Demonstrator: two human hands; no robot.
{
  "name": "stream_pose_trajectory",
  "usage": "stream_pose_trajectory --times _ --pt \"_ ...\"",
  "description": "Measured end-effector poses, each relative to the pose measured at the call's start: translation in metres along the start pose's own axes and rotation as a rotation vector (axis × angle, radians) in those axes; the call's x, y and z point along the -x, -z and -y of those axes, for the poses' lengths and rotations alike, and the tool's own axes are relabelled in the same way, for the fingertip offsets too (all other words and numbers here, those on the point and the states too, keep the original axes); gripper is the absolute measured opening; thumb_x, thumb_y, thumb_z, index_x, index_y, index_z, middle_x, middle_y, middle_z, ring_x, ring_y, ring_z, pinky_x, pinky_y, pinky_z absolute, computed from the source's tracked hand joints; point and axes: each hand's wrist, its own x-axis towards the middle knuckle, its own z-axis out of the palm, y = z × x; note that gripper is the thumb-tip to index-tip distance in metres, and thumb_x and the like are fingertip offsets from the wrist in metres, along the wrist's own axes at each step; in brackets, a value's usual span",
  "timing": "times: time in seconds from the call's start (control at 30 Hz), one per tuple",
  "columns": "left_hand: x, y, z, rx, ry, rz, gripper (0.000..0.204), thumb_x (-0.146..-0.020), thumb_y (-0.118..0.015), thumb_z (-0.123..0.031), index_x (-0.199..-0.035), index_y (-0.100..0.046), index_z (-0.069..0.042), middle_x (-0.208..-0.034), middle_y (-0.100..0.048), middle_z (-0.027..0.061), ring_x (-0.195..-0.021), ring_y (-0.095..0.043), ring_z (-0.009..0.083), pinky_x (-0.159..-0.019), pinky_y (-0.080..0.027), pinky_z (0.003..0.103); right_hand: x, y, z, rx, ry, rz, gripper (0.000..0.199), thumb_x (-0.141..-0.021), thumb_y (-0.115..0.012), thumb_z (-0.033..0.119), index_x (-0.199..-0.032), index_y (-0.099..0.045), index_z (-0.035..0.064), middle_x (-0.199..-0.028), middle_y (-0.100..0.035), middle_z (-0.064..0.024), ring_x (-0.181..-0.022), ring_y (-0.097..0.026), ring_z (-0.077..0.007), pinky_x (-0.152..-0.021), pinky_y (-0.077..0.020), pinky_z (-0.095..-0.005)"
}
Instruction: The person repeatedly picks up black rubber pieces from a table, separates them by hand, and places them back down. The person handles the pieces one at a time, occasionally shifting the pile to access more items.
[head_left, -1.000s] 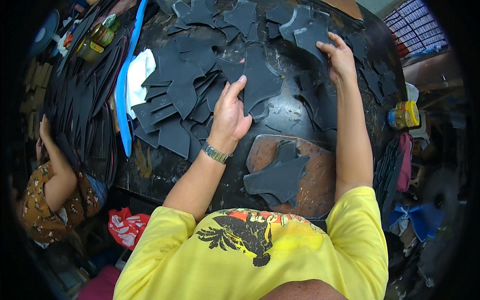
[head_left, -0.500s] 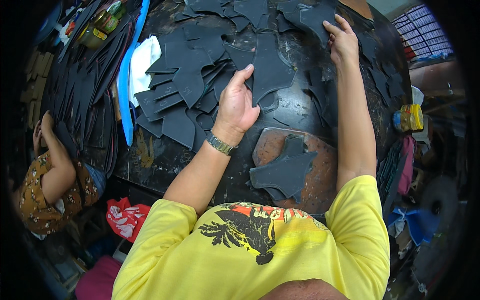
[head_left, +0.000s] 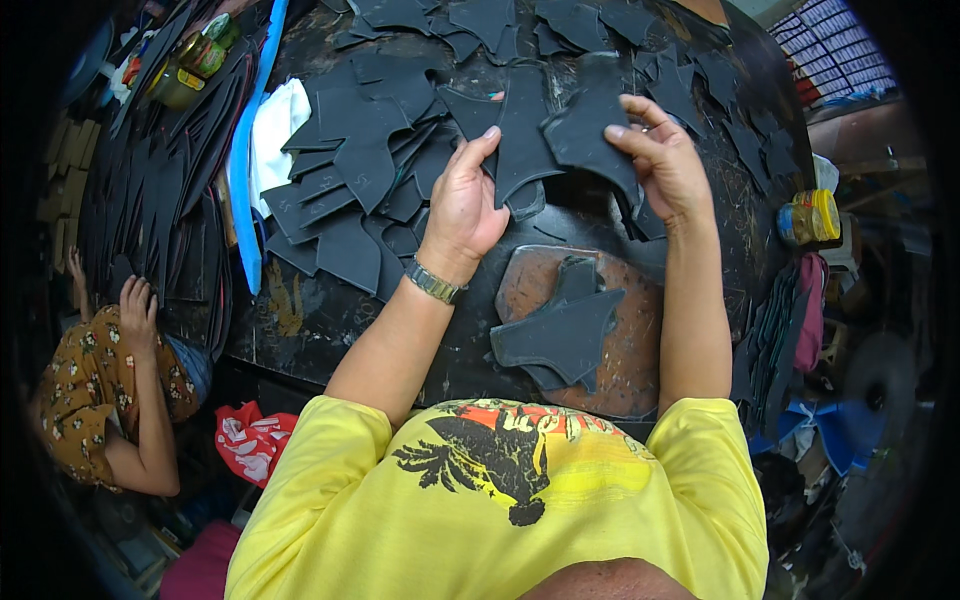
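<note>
My left hand (head_left: 465,205), with a metal-band watch on its wrist, pinches the near left edge of a black cut-out panel (head_left: 522,140); its thumb lies on top and the other fingers are mostly hidden. To the right, my right hand (head_left: 665,165) grips a second black cut-out panel (head_left: 588,130) between thumb and fingers. This panel is held above the table and overlaps the right side of the left-hand one. Left of my hands lies a spread pile of similar black panels (head_left: 365,165). Several more panels (head_left: 480,20) lie along the far side.
A reddish-brown board (head_left: 635,345) near me carries a few black panels (head_left: 565,335). A blue strip (head_left: 245,190) and white cloth (head_left: 275,135) border the pile. Jars (head_left: 180,85) stand far left, a yellow-lidded jar (head_left: 810,220) right. A co-worker (head_left: 110,390) works at left.
My right hand has come back toward me and left, bringing a black panel from the far right beside the one in my left hand. The co-worker's arm has shifted.
</note>
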Motion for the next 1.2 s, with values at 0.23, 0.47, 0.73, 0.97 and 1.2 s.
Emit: stream_pose_trajectory --times 0.23,0.47,0.73,0.97,1.2 --pt "0.002 -0.006 -0.001 -0.028 -0.012 0.132 0.041 -0.103 -0.042 -0.027 -0.135 -0.048 -0.002 -0.131 -0.056 0.0126 -0.122 -0.055 0.0232 -0.106 -0.043 0.039 0.008 0.007 -0.007 -0.053 0.05 -0.019 0.04 -0.077 -0.071 -0.006 -0.114 -0.057 0.0002 -0.1 -0.061 -0.0071 -0.085 -0.063 -0.0132 -0.079 -0.0517 -0.0227" --pt "-0.001 0.0 -0.002 0.036 0.087 0.162 0.044 -0.104 -0.04 -0.032 -0.134 -0.048 -0.001 -0.132 -0.056 0.0137 -0.122 -0.054 0.024 -0.106 -0.043 0.039 0.008 0.03 -0.003 -0.095 0.059 0.008 0.041 -0.078 -0.068 -0.008 -0.116 -0.056 0.0011 -0.1 -0.067 -0.009 -0.083 -0.067 -0.0144 -0.076 -0.0557 -0.0247" --pt "-0.001 0.002 -0.003 0.002 0.139 0.156 0.049 -0.105 -0.037 -0.035 -0.138 -0.044 0.001 -0.135 -0.053 0.0148 -0.123 -0.054 0.0248 -0.106 -0.043 0.039 0.012 0.036 0.001 -0.116 0.088 0.048 0.039 -0.078 -0.067 -0.008 -0.115 -0.057 0.0008 -0.099 -0.067 -0.0082 -0.083 -0.067 -0.0132 -0.077 -0.0554 -0.0239" --pt "0.004 -0.003 0.0 0.012 0.187 0.192 0.034 -0.1 -0.051 -0.023 -0.124 -0.056 0.0 -0.121 -0.062 0.0143 -0.111 -0.061 0.023 -0.098 -0.05 0.037 0.011 0.033 -0.002 -0.062 0.063 0.088 0.036 -0.078 -0.069 -0.006 -0.112 -0.06 0.0018 -0.097 -0.068 -0.0077 -0.082 -0.067 -0.012 -0.077 -0.055 -0.022" --pt "0.004 0.003 0.003 -0.249 0.197 0.197 0.023 -0.089 -0.059 0.001 -0.113 -0.06 0.002 -0.106 -0.069 0.0125 -0.094 -0.068 0.0199 -0.086 -0.056 0.032 0.011 0.028 -0.007 -0.008 0.058 0.09 0.037 -0.077 -0.07 -0.005 -0.112 -0.06 0.0037 -0.097 -0.066 -0.0063 -0.084 -0.065 -0.0116 -0.077 -0.0534 -0.0206"
